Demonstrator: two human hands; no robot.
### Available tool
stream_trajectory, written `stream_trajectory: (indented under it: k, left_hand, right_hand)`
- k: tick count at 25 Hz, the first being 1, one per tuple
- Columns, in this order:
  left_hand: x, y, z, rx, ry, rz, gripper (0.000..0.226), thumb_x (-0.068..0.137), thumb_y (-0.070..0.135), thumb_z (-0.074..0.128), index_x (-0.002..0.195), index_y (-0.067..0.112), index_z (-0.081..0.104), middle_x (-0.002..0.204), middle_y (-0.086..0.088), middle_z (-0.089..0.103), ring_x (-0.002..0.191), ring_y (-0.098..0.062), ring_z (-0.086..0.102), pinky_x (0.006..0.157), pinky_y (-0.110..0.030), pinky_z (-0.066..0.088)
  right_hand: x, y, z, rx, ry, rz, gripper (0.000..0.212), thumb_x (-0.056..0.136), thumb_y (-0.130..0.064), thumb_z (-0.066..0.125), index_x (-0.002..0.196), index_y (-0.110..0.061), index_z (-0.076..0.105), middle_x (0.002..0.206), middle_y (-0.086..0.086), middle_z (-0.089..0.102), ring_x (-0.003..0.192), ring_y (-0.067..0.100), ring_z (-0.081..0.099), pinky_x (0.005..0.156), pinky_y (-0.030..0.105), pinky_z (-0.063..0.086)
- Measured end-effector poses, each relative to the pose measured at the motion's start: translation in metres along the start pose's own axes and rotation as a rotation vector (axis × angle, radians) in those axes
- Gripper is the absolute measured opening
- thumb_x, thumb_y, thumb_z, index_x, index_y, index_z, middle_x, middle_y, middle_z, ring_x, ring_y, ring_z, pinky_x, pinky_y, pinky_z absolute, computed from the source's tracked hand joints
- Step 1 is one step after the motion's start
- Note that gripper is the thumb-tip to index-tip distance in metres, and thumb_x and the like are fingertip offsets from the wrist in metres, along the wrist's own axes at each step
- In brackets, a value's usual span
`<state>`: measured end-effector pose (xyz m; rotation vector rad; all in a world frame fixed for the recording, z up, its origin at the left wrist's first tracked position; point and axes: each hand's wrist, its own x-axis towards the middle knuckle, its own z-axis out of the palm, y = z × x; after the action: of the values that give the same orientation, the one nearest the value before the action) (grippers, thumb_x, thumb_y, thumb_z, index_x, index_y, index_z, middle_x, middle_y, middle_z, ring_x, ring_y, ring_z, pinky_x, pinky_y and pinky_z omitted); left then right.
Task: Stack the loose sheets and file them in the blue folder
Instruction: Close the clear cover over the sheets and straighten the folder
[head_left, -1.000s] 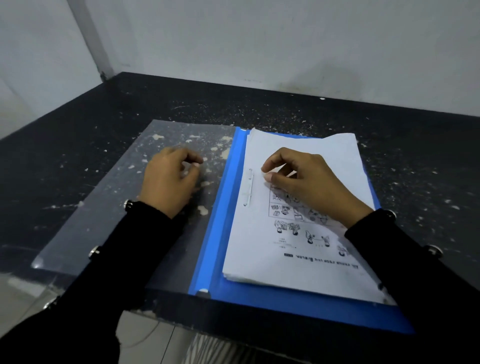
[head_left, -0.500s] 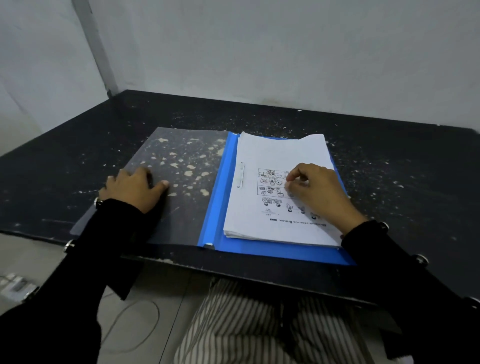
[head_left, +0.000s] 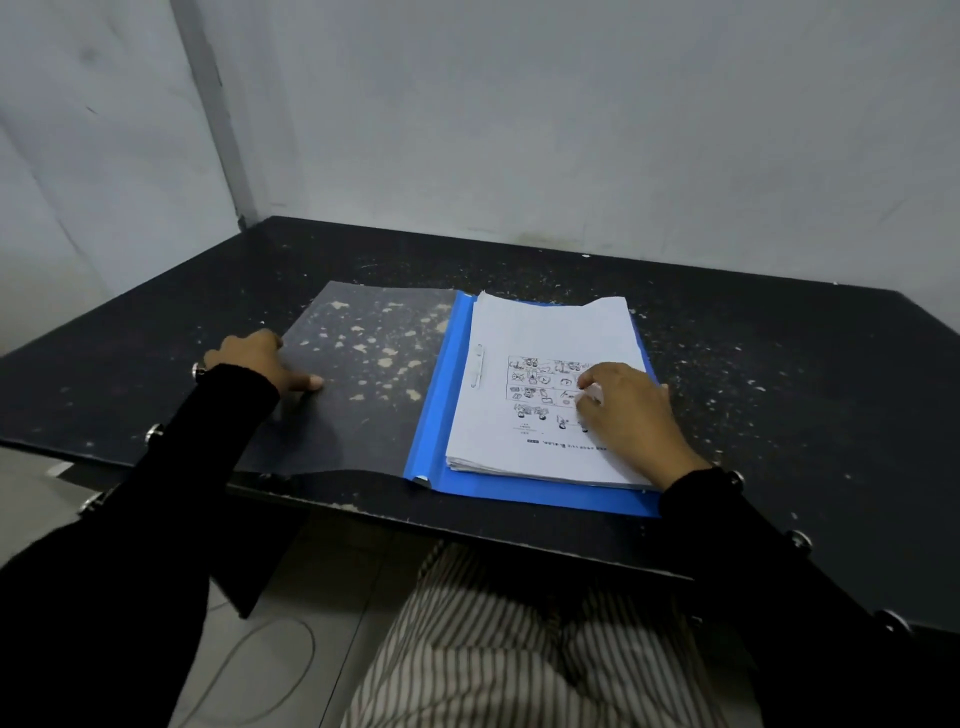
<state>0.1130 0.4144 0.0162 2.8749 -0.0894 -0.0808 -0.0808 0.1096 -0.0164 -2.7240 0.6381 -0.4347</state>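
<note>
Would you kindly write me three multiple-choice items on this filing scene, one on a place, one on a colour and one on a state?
1. Where does the stack of sheets lie?
A. on the blue folder's back panel
B. on the clear cover
C. on the bare table

2. What colour is the folder's spine?
A. red
B. blue
C. green

3. How does the folder stand?
A. shut
B. open, its clear cover laid flat to the left
C. upright on its edge

Answers:
1 A: blue shows round the stack's left and near edges, and the right hand rests on the top sheet.
2 B: the strip between cover and sheets is bright blue.
3 B: the speckled black table shows through the flat cover, whose left edge lies under the left hand.
</note>
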Motion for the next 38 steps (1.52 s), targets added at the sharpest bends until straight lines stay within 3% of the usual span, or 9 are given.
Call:
stream_trajectory:
  k: [5,9,12,18,27,30,33,36,38]
  left_hand:
    - [0.010,-0.010,-0.011,-0.169,0.027,0.021,0.057,0.070,0.025,0.081,0.118,0.003,0.059,0.116,-0.021,0.063,0.109,-0.037,0.058,0.094,-0.042,0.045]
    - [0.011,-0.010,-0.025,-0.462,-0.118,0.052,0.023,0.083,0.012,0.070,0.100,-0.001,0.062,0.071,-0.014,0.068,0.054,-0.024,0.062,0.047,-0.026,0.048]
    - [0.010,-0.003,-0.047,-0.852,-0.295,0.077,0.005,0.092,0.003,0.053,0.097,0.002,0.052,0.058,-0.010,0.070,0.040,-0.019,0.063,0.033,-0.022,0.048]
    - [-0.014,0.030,-0.083,-1.133,-0.397,0.289,0.009,0.095,0.015,0.046,0.100,0.015,0.054,0.084,-0.004,0.076,0.055,-0.013,0.070,0.047,-0.019,0.055]
    - [-0.060,0.114,-0.066,-1.380,-0.563,0.464,0.017,0.093,0.015,0.050,0.110,0.012,0.052,0.103,-0.017,0.071,0.065,-0.021,0.072,0.062,-0.024,0.058]
    - [-0.074,0.144,-0.043,-1.346,-0.587,0.476,0.013,0.094,0.014,0.051,0.107,0.012,0.052,0.100,-0.018,0.071,0.071,-0.025,0.072,0.062,-0.029,0.058]
    - [-0.088,0.169,-0.016,-1.223,-0.602,0.462,0.016,0.095,0.015,0.051,0.110,0.014,0.053,0.100,-0.013,0.072,0.084,-0.025,0.069,0.073,-0.032,0.055]
    - [-0.098,0.184,0.010,-1.029,-0.584,0.474,0.017,0.095,0.019,0.051,0.112,0.016,0.054,0.105,-0.011,0.072,0.091,-0.020,0.065,0.079,-0.029,0.048]
    - [-0.102,0.192,0.028,-0.878,-0.549,0.487,0.018,0.095,0.022,0.051,0.110,0.016,0.056,0.107,-0.010,0.071,0.090,-0.018,0.062,0.067,-0.024,0.043]
  right_hand:
    - [0.012,-0.015,-0.005,-0.105,-0.130,-0.084,0.035,0.097,-0.025,0.043,0.130,-0.017,0.053,0.139,0.004,0.048,0.134,0.022,0.036,0.112,0.054,0.019]
    - [0.035,-0.024,-0.006,-0.157,-0.279,-0.084,0.044,0.098,-0.046,0.041,0.135,-0.022,0.048,0.146,0.005,0.041,0.139,0.025,0.029,0.112,0.055,0.016]
    - [0.051,-0.029,-0.003,-0.148,-0.303,-0.092,0.047,0.100,-0.050,0.033,0.136,-0.022,0.047,0.150,0.007,0.036,0.143,0.026,0.023,0.113,0.056,0.011]
    - [0.093,-0.019,0.006,-0.189,-0.273,-0.073,0.045,0.101,-0.046,0.028,0.135,-0.022,0.046,0.139,0.007,0.044,0.136,0.029,0.031,0.111,0.060,0.017]
    - [0.102,0.009,0.017,-0.136,-0.224,-0.058,0.055,0.101,-0.049,0.032,0.147,-0.019,0.035,0.160,0.009,0.021,0.147,0.025,0.017,0.118,0.051,0.011]
    - [0.100,0.019,0.014,0.008,-0.123,-0.061,0.044,0.100,-0.032,0.044,0.130,0.000,0.054,0.145,0.020,0.043,0.137,0.032,0.036,0.113,0.041,0.027]
    - [0.093,0.039,0.013,0.134,0.120,-0.030,0.024,0.092,-0.008,0.050,0.090,0.008,0.067,0.100,0.018,0.067,0.100,0.034,0.062,0.086,0.034,0.047]
    - [0.080,0.049,0.003,0.362,0.239,0.123,0.027,0.093,-0.002,0.048,0.108,0.003,0.070,0.112,0.012,0.069,0.099,0.020,0.062,0.080,0.001,0.036]
    - [0.079,0.055,-0.002,0.501,0.250,0.207,0.029,0.095,-0.006,0.046,0.112,-0.001,0.069,0.117,0.012,0.069,0.106,0.023,0.062,0.087,0.005,0.034]
